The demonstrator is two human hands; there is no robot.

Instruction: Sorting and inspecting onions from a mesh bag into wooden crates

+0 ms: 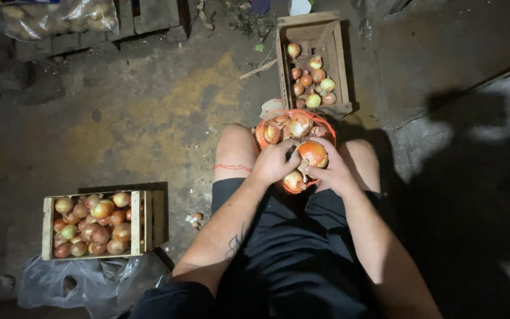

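Black shorts (290,248) nearest the lens, cut off at bottom edge; forearms run up from there, tattoo on left forearm only partly legible in shape.

Left hand (274,162) curled, fingers pressed onto onions at near rim of orange net bag (320,121); exact finger contact hidden behind knuckles. Right hand (333,171) closed around one large onion (313,153), thumb and fingers pinching it at near rim of bag, between the knees. Onion skin orange-brown, glossy, lit bright on top; lower half hidden by right fingers. Smaller pale onion (294,180) below it, between both hands, touching them. Bag bottom hidden by hands and legs; mesh barely resolvable, only the orange rim reads clearly.

Loose orange strand (231,167) across left thigh.

Full wooden crate (47,227) at lower left on concrete floor (149,118), heaped with onions; crumpled plastic sheet (90,283) under its near edge, partly cut off by frame.

Second wooden crate (340,59) just beyond the bag, roughly half filled with onions, near end touching or hidden behind bag rim: cannot tell which.

Clear sack (60,18) at top left, cropped; contents indistinct. Right side in deep shadow.
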